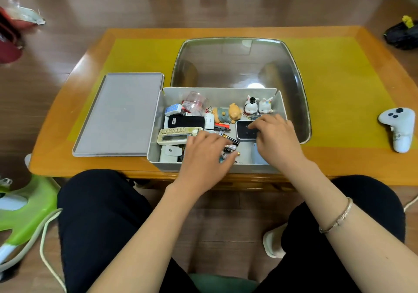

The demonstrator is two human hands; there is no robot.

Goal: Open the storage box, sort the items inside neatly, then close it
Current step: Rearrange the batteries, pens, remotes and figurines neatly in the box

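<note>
Grey storage box [158,120] open at the near edge of the wooden worktop [339,161], lid [119,114] lying flat just beside it on the left. Both hands reaching inside the box. Left hand [203,154] palm down over the near middle, fingers loosely bent and spread across a clutter of batteries [230,147]; touching them, though whether any is actually pinched cannot be told. Right hand [276,136] palm down at the right side, fingers curved onto the top of a small dark square device [243,129], resting on it rather than lifting it; grip unclear. Thin bracelet [337,218] on the right wrist.

Inside, toward the left: beige remote [176,135], black-and-white device [187,121], white case [169,153]. Along the far wall: clear plastic cup [195,102], bear figurine [226,114], two rabbit figurines [259,106]. Behind the box, a large clear tray [237,61]. Well apart to the right, a white controller [399,127].
</note>
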